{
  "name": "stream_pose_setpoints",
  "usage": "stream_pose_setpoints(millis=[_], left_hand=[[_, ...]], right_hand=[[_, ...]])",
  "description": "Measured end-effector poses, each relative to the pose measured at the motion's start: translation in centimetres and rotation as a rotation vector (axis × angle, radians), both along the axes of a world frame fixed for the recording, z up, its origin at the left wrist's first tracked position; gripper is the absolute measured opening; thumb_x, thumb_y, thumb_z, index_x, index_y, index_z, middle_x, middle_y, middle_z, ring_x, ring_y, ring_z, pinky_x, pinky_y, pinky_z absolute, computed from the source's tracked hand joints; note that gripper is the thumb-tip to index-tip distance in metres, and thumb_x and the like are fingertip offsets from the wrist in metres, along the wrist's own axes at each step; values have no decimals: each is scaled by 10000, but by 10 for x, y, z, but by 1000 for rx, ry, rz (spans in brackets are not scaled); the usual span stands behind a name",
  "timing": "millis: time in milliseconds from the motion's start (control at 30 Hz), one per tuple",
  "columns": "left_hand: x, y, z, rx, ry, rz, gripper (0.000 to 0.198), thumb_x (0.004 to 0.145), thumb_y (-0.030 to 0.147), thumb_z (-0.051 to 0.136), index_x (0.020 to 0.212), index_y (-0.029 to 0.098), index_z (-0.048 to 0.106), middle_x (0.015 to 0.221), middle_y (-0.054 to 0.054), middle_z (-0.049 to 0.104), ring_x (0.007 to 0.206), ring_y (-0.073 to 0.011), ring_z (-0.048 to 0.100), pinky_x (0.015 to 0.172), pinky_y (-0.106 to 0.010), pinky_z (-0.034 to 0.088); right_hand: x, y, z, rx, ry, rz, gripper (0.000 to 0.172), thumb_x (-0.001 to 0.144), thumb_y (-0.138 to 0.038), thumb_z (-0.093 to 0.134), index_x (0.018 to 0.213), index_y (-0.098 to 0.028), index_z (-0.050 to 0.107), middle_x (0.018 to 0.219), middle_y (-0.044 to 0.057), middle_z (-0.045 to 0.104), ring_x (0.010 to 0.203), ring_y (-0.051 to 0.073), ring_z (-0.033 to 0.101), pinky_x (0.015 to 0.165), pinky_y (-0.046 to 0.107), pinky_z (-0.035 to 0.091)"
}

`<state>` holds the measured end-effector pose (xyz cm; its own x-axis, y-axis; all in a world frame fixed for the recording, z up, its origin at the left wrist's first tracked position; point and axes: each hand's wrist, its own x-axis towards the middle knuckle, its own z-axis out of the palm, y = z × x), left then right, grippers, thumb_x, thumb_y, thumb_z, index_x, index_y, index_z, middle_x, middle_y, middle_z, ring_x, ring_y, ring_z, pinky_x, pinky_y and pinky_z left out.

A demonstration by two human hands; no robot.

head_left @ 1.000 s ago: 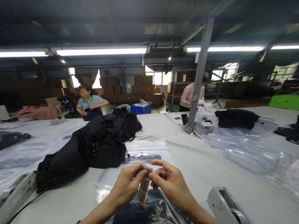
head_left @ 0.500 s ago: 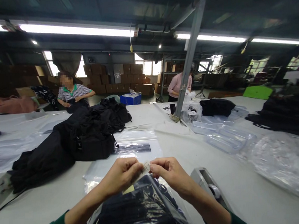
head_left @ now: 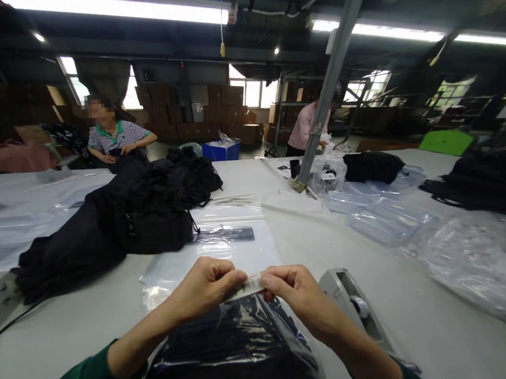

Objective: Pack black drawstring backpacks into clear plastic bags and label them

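A small white barcode label [head_left: 252, 284] is stretched between my two hands. My left hand [head_left: 214, 281] pinches its left end between thumb and fingers, and my right hand [head_left: 287, 286] pinches the right end. Below them lies a dark item in a clear plastic bag [head_left: 230, 349], near the table's front edge. A grey and white dispenser [head_left: 354, 304] stands just right of my right hand, partly behind my forearm.
Black bags [head_left: 149, 209] are heaped at the left. Clear plastic bags [head_left: 225, 235] lie ahead, with crumpled plastic [head_left: 473, 265] on the right. A metal post [head_left: 332, 78] rises from the white table [head_left: 300, 238]. Two people are across the table.
My hands have drawn slightly apart, and more of the label shows between them. A yellow patch seen earlier below my left hand is out of sight. The camera has tilted down.
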<state>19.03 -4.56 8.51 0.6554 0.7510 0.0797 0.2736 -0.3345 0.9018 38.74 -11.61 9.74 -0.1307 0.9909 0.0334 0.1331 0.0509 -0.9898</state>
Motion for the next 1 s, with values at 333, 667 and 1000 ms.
stream_pose_setpoints(millis=[333,667,1000], left_hand=[[0,3,-2,-24,56,-38,413,859,448,577,578,152,512,534,54,402,516,-79,335,475,-207,242],[73,48,3,-159,105,-239,409,800,506,629,620,141,585,529,11,558,449,-81,452,429,-187,302],[237,104,-59,-127,53,-132,793,773,419,713,1426,106,392,1389,-243,499,1101,-289,623,912,-371,485]], right_hand=[[1,0,-7,-53,46,-62,271,784,-413,714,783,-143,733,683,4,650,630,139,547,617,258,428],[89,-36,-28,382,42,-920,257,716,-418,768,790,-173,755,719,36,685,647,164,584,614,271,504],[124,-92,-88,-29,576,-1168,457,337,-417,960,681,-178,777,729,19,744,630,109,629,620,125,565]])
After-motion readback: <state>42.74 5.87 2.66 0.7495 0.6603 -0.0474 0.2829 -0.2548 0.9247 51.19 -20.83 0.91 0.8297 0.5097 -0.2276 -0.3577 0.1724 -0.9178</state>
